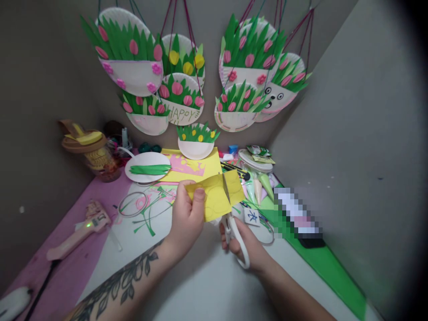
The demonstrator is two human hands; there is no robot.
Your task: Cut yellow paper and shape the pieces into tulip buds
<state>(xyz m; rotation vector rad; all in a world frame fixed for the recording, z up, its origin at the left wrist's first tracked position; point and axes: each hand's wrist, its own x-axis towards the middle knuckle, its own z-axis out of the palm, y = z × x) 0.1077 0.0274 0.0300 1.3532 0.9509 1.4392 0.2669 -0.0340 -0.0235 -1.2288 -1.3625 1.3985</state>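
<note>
Pinched between the thumb and fingers of my left hand (187,211) is a piece of yellow paper (214,196) with rounded outlines drawn on it. My right hand (247,243) grips a pair of white-handled scissors (241,245) by the finger loops. The scissor blades point up and away from me and lie across the yellow paper, with part of the sheet to their right. Both hands are raised over the middle of the table, close together. Some of the right fingers are hidden behind the handles.
A glue gun (82,232) with a green light and a lidded cup (92,154) stand at left. A paper plate (147,167) holds green strips; paper scraps (147,220) lie nearby. A phone (312,238) is at right. Decorated plate baskets (133,78) hang on the wall.
</note>
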